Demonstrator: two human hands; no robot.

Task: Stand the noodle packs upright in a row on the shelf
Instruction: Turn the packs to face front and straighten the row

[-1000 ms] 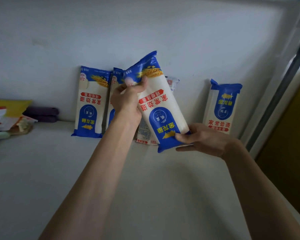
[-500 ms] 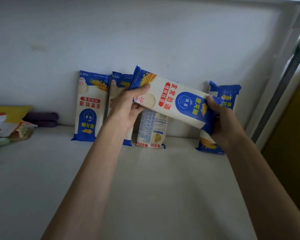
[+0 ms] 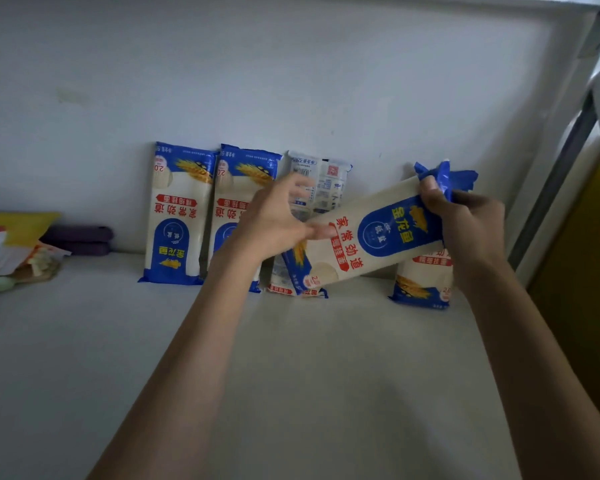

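Far left on the shelf (image 3: 84, 341) we see some clutter (image 3: 18, 251). Then three packs (image 3: 179, 216) stand tall against the wall (image 3: 291, 81). Our left hand (image 3: 274, 223) has its fingers spread loosely by the low end of the tilted pack (image 3: 371, 237). It slants up to the right. Our right hand (image 3: 465, 220) pinches its blue top end tight, in front of another standing pack (image 3: 423, 282).
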